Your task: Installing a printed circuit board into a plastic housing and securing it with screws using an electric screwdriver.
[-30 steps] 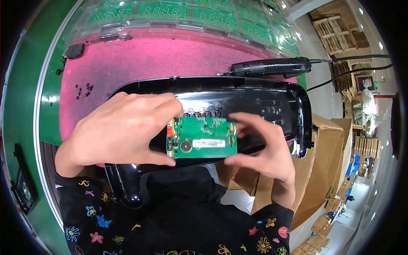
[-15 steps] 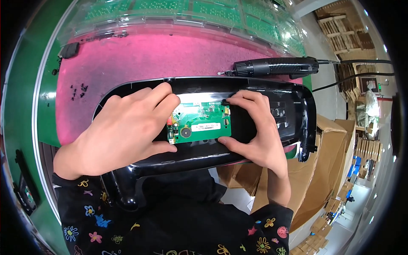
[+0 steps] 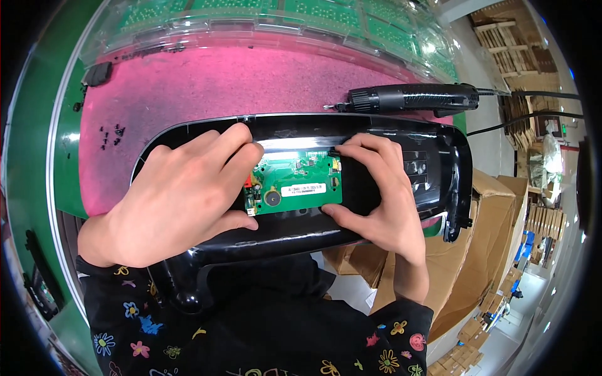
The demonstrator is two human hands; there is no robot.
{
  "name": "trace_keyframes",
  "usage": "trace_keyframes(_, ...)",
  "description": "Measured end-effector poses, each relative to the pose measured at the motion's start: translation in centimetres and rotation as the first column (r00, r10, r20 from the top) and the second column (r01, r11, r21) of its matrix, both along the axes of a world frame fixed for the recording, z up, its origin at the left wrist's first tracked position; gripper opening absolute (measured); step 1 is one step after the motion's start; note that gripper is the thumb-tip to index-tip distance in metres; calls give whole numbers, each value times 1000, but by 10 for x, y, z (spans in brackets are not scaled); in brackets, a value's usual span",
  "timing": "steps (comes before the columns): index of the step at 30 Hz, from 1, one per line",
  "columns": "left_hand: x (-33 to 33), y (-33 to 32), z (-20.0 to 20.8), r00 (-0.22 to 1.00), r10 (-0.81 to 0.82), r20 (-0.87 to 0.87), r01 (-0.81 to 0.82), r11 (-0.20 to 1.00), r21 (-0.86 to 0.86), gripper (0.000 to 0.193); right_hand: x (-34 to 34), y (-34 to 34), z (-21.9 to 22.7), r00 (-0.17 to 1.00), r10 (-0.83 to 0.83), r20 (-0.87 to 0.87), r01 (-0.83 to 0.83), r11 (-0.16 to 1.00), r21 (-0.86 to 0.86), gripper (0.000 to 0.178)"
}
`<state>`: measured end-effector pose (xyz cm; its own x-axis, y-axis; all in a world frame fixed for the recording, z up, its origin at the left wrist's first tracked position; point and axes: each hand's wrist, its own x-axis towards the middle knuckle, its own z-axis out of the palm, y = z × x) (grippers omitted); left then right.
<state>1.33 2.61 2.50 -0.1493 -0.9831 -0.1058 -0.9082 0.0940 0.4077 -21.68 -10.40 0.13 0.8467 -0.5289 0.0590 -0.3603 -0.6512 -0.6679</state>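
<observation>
A green circuit board [image 3: 295, 199] with a white label and a round black part lies over the middle of a long black plastic housing [image 3: 276, 241]. My left hand [image 3: 182, 191] grips the board's left end, thumb at the lower corner and fingers at the upper one. My right hand [image 3: 382, 194] holds the right end, its thumb on the lower corner and its fingertips by the upper one. The left fingers and palm hide part of that edge. Whether the board is seated in the housing, I cannot tell.
A black electric screwdriver [image 3: 411, 99] with a cable lies beyond the housing on the pink mat [image 3: 251, 81]. Several small black screws [image 3: 113, 135] lie at the left. Clear trays [image 3: 301, 25] of green boards stand at the back. An open cardboard box [image 3: 439, 276] is at the right.
Both hands keep their hold on the board, with almost no shift of the fingers. The view has moved slightly, and the housing appears marginally larger.
</observation>
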Motion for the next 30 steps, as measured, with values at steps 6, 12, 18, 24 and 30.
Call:
trace_keyframes(6,1,0,1,999,-15,31,15,1000,-3,68,1,1,0,1000,-7,4,7,1000,-3,60)
trace_keyframes(12,4,2,-1,997,-57,51,58,998,-18,67,2,2,1,999,-29,-19,28,999,-39,61)
trace_keyframes(18,6,4,-2,995,-68,69,70,997,-28,63,4,5,3,999,-32,-39,30,997,-65,62)
trace_keyframes(24,12,8,-4,987,-129,97,138,986,-94,56,9,7,4,999,-25,-29,23,997,-73,62)
trace_keyframes(30,20,10,-4,991,-130,-7,126,971,-201,48,10,9,10,996,-24,-89,17,997,-79,76)
